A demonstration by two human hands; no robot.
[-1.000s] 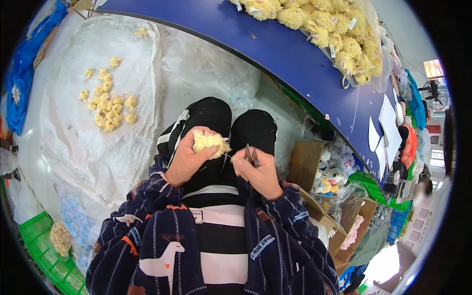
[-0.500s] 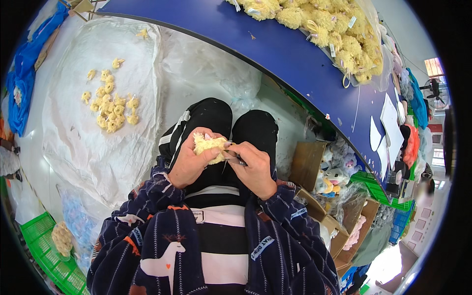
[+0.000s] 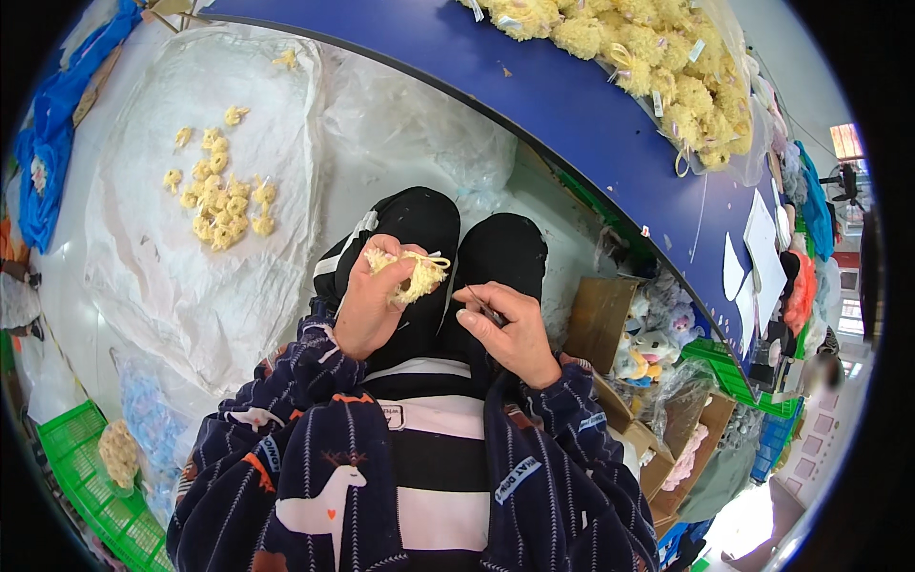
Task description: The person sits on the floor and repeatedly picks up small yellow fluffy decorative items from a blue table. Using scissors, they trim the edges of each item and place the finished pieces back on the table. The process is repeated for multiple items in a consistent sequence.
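Observation:
Above my lap, my left hand is closed round a small fluffy yellow plush piece. A thin yellow loop and a pale tag stand out at its right side, and part of it is hidden by my fingers. My right hand is a short way to the right, apart from the plush. Its curled fingers grip a small dark metal tool with a thin pointed tip. Most of that tool is covered by the hand, so its exact kind does not show.
Many similar yellow plush pieces lie on a white sheet at the left. A heap of them covers the far right of the blue table. Cardboard boxes stand right, a green crate lower left.
My right hand and the tool have drawn away from the plush toward the right. My left hand has turned the plush, so its yellow loop now shows.

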